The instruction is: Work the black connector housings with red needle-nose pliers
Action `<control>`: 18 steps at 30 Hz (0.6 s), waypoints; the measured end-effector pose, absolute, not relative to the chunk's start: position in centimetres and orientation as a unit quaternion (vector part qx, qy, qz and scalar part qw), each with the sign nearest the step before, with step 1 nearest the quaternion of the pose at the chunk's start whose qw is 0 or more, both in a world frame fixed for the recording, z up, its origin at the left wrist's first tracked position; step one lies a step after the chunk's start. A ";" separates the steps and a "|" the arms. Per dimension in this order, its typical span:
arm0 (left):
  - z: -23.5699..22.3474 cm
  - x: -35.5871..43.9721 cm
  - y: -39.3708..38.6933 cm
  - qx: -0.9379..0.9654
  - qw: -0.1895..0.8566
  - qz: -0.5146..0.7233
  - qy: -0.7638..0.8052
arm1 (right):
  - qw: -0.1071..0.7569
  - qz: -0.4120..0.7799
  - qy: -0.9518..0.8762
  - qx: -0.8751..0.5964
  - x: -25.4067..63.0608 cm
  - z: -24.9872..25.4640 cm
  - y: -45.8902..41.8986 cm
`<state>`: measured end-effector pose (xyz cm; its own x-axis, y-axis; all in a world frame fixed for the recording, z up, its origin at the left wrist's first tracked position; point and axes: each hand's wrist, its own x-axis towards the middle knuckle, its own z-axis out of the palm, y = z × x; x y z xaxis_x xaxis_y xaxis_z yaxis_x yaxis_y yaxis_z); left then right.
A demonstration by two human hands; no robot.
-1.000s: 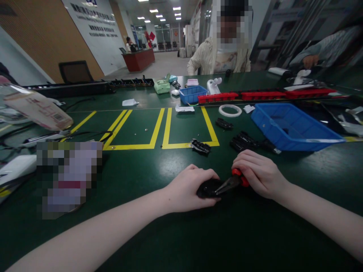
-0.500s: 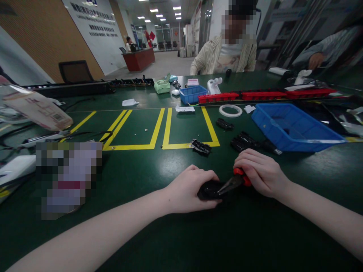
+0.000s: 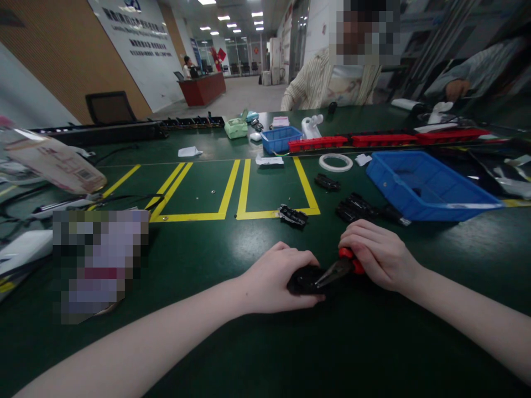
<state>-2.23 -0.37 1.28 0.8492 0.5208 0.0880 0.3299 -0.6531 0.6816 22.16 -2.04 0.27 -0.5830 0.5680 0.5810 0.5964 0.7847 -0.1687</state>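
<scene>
My left hand (image 3: 277, 281) is closed around a glossy black plastic part (image 3: 305, 281), low over the green table. Red-handled pliers (image 3: 338, 271) are gripped in my right hand (image 3: 381, 254), with their pointed metal jaws touching the right side of that part. The jaws' tips lie against the black surface, and I cannot make out whether they pinch anything. Just beyond my hands lie more black plastic pieces: one (image 3: 292, 216) on the yellow tape, a cluster (image 3: 355, 207) behind my right hand, and another (image 3: 327, 182) farther back.
A large blue bin (image 3: 431, 188) stands right of the black pieces. Behind them are a tape roll (image 3: 336, 162), red strips (image 3: 381, 141) and a small blue bin (image 3: 282, 139). A blurred-out flat object (image 3: 108, 260) and cables lie left. A person (image 3: 332, 83) sits across the table.
The pliers and my right hand have shifted very slightly left. My left hand keeps its hold on the black part. The person opposite has moved a little to the right.
</scene>
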 end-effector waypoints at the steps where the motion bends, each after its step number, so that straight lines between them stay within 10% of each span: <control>1: 1.4 -2.2 -0.4 0.897 0.345 0.138 0.238 | 0.319 -0.021 -0.888 -0.330 22.2 0.2 -2.0; 18: 1.4 -2.1 -0.4 0.893 0.347 0.145 0.246 | 0.354 0.004 -0.870 -0.343 22.3 -0.1 -1.8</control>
<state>-2.14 -0.45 1.43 0.8369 0.5402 0.0879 0.3392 -0.6380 0.6913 22.35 -1.79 -0.07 -0.5137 0.6007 0.6126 0.5945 0.7640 -0.2506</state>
